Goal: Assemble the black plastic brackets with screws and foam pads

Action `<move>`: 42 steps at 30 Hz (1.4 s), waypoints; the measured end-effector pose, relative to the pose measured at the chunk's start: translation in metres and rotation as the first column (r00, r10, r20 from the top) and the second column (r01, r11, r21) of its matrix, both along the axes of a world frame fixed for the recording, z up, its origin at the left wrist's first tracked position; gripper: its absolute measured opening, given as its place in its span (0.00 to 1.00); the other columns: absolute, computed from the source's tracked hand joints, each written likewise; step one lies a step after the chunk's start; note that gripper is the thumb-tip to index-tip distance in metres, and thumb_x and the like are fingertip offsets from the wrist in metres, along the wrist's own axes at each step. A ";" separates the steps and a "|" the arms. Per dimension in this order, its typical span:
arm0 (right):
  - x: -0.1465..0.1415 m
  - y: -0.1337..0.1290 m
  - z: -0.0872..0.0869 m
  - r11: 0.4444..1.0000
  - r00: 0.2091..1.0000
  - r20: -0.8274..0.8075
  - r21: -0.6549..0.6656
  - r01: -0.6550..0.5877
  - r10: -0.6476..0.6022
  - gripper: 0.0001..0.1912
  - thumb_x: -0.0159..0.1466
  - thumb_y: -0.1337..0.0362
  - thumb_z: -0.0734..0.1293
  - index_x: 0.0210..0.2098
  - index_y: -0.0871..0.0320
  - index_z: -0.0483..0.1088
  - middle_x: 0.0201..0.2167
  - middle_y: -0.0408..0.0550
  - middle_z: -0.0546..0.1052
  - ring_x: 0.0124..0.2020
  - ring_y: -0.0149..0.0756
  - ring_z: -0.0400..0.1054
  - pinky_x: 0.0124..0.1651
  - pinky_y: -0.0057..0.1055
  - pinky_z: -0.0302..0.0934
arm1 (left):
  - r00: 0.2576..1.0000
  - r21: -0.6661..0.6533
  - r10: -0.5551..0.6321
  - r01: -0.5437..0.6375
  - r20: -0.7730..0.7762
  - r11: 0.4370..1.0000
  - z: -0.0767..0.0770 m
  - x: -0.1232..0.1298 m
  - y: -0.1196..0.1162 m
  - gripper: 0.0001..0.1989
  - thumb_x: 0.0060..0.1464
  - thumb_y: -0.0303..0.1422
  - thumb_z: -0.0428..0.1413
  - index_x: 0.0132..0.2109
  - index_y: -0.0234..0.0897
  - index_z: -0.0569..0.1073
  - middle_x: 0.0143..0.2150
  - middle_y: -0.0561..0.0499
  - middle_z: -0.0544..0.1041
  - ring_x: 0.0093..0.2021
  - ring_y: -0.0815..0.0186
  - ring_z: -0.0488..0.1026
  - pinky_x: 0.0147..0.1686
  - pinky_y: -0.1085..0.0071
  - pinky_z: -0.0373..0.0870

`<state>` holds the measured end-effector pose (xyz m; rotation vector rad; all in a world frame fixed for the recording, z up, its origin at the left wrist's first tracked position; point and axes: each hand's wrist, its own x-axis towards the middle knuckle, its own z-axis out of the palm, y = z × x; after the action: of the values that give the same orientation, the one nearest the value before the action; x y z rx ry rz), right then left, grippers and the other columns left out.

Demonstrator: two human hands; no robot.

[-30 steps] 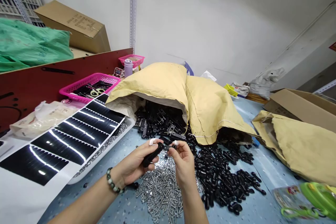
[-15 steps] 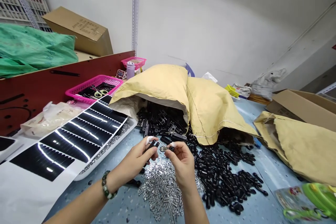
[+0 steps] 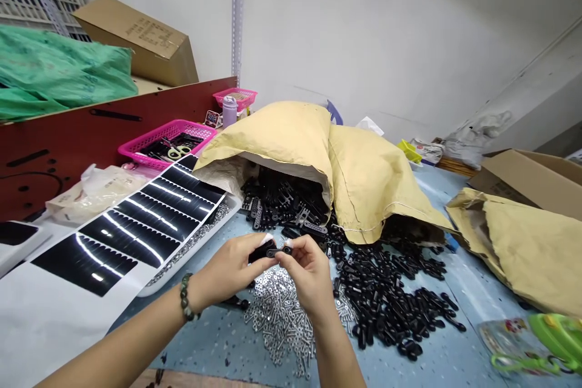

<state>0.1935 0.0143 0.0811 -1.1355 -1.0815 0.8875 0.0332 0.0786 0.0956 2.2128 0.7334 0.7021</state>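
Note:
My left hand [image 3: 231,270] pinches a black plastic link [image 3: 262,251] between thumb and fingers, and a beaded bracelet circles that wrist. My right hand [image 3: 307,274] holds a small silver screw [image 3: 276,252] against the link's end. White covers show on a fingertip of each hand. Directly below my hands lies a loose pile of silver screws and washers [image 3: 278,315]. To its right spreads a heap of black plastic parts [image 3: 386,297], and more black parts [image 3: 282,206] spill from a yellow kraft sack [image 3: 277,145].
Left of my hands lie a long sheet of black scalloped strips [image 3: 131,230] and a white tray [image 3: 195,245] of small silver pieces. Behind stand a pink basket [image 3: 168,140] with scissors, a red board [image 3: 68,151], and a bottle [image 3: 230,110]. Another sack [image 3: 513,242] lies right.
My hands have come closer together, bringing the silver screw against the black link. The view has shifted slightly, with the scene sitting a little higher and further right in the frame.

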 end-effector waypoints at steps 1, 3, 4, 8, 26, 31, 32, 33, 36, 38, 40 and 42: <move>-0.001 0.001 0.002 0.999 0.999 -0.040 -0.019 -0.035 0.034 0.10 0.56 0.60 0.72 0.31 0.57 0.67 0.23 0.39 0.69 0.25 0.29 0.63 0.29 0.26 0.58 | 1.000 -0.016 0.000 0.000 0.004 1.000 0.000 -0.002 0.001 0.08 0.61 0.37 0.52 0.35 0.38 0.68 0.31 0.54 0.71 0.31 0.65 0.67 0.32 0.70 0.60; -0.005 0.003 0.003 0.996 0.995 -0.073 -0.055 -0.075 0.071 0.11 0.54 0.60 0.72 0.30 0.57 0.66 0.22 0.38 0.69 0.24 0.29 0.63 0.28 0.26 0.58 | 1.000 -0.025 0.010 -0.010 0.000 1.000 -0.001 -0.005 0.002 0.09 0.61 0.38 0.52 0.35 0.38 0.68 0.31 0.54 0.71 0.31 0.65 0.67 0.31 0.71 0.59; -0.007 0.005 0.002 0.995 0.995 -0.066 -0.069 -0.077 0.072 0.11 0.54 0.60 0.72 0.30 0.57 0.66 0.22 0.38 0.69 0.24 0.29 0.63 0.28 0.26 0.58 | 1.000 -0.021 0.019 -0.019 -0.008 1.000 -0.001 -0.006 0.002 0.09 0.61 0.38 0.52 0.35 0.38 0.68 0.30 0.54 0.71 0.31 0.66 0.67 0.31 0.71 0.59; -0.014 0.012 -0.011 0.998 1.000 -0.003 -0.065 0.007 -0.007 0.10 0.56 0.60 0.71 0.31 0.57 0.66 0.24 0.38 0.68 0.25 0.29 0.62 0.29 0.26 0.57 | 0.994 0.012 0.089 -0.089 -0.057 0.996 -0.008 -0.009 0.000 0.16 0.63 0.40 0.49 0.29 0.38 0.65 0.26 0.55 0.67 0.27 0.67 0.65 0.27 0.71 0.56; 0.008 -0.004 -0.080 0.990 0.560 0.828 -0.100 0.096 0.029 0.14 0.60 0.71 0.68 0.46 0.55 0.69 0.43 0.50 0.72 0.46 0.44 0.66 0.48 0.38 0.63 | 0.961 -0.129 -0.134 0.105 -0.243 0.986 -0.076 -0.012 0.039 0.12 0.62 0.35 0.48 0.41 0.40 0.76 0.40 0.50 0.76 0.44 0.61 0.70 0.48 0.67 0.63; 0.003 -0.005 -0.093 0.995 0.493 0.865 -0.095 -0.013 0.089 0.15 0.60 0.76 0.67 0.44 0.55 0.72 0.36 0.47 0.75 0.40 0.42 0.67 0.44 0.36 0.63 | 0.946 -0.126 -0.158 0.127 -0.282 0.984 -0.084 -0.017 0.041 0.11 0.61 0.34 0.51 0.45 0.42 0.77 0.42 0.49 0.74 0.46 0.60 0.69 0.48 0.67 0.63; 0.001 -0.005 -0.095 0.996 0.477 0.875 -0.088 0.002 0.076 0.14 0.61 0.76 0.67 0.44 0.55 0.73 0.36 0.48 0.75 0.40 0.43 0.66 0.43 0.37 0.63 | 0.944 -0.124 -0.158 0.127 -0.290 0.984 -0.084 -0.018 0.041 0.11 0.61 0.34 0.51 0.46 0.42 0.77 0.43 0.49 0.74 0.46 0.60 0.69 0.49 0.66 0.62; -0.001 -0.005 -0.097 0.997 0.463 0.884 -0.080 0.015 0.064 0.14 0.61 0.76 0.66 0.44 0.56 0.73 0.35 0.48 0.75 0.40 0.43 0.66 0.43 0.37 0.63 | 0.941 -0.121 -0.159 0.128 -0.299 0.984 -0.083 -0.019 0.042 0.12 0.60 0.33 0.51 0.46 0.42 0.77 0.43 0.49 0.74 0.46 0.60 0.69 0.49 0.66 0.62; -0.002 -0.006 -0.098 0.997 0.443 0.894 -0.077 0.006 0.067 0.13 0.61 0.75 0.66 0.44 0.56 0.73 0.35 0.48 0.74 0.40 0.43 0.65 0.43 0.37 0.62 | 0.932 -0.105 -0.162 0.135 -0.325 0.985 -0.080 -0.016 0.042 0.11 0.60 0.32 0.52 0.45 0.41 0.77 0.43 0.49 0.75 0.46 0.60 0.69 0.49 0.66 0.61; 0.000 -0.007 -0.097 0.997 0.453 0.889 -0.081 -0.001 0.073 0.14 0.61 0.75 0.66 0.44 0.56 0.73 0.35 0.48 0.74 0.40 0.42 0.64 0.43 0.37 0.62 | 0.926 -0.095 -0.169 0.145 -0.338 0.985 -0.078 -0.014 0.041 0.10 0.60 0.32 0.52 0.44 0.42 0.78 0.43 0.49 0.76 0.46 0.60 0.69 0.49 0.66 0.61; 0.000 -0.007 -0.096 0.997 0.457 0.887 -0.079 0.020 0.061 0.14 0.61 0.75 0.66 0.44 0.56 0.73 0.35 0.48 0.74 0.39 0.42 0.64 0.43 0.36 0.62 | 0.920 -0.090 -0.177 0.155 -0.349 0.984 -0.077 -0.014 0.041 0.10 0.61 0.33 0.52 0.44 0.42 0.78 0.42 0.50 0.76 0.46 0.60 0.70 0.48 0.67 0.62; -0.004 -0.006 -0.096 0.996 0.440 0.896 -0.079 0.040 0.054 0.14 0.62 0.75 0.65 0.45 0.55 0.73 0.36 0.49 0.74 0.39 0.42 0.64 0.42 0.37 0.62 | 0.914 -0.088 -0.180 0.159 -0.363 0.983 -0.077 -0.017 0.042 0.11 0.61 0.33 0.51 0.45 0.42 0.77 0.43 0.49 0.76 0.45 0.60 0.70 0.48 0.67 0.62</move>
<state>0.1900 0.0081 -0.0149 -1.7621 -1.9350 0.2423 0.0162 0.1206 0.0190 2.3488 0.7188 0.1726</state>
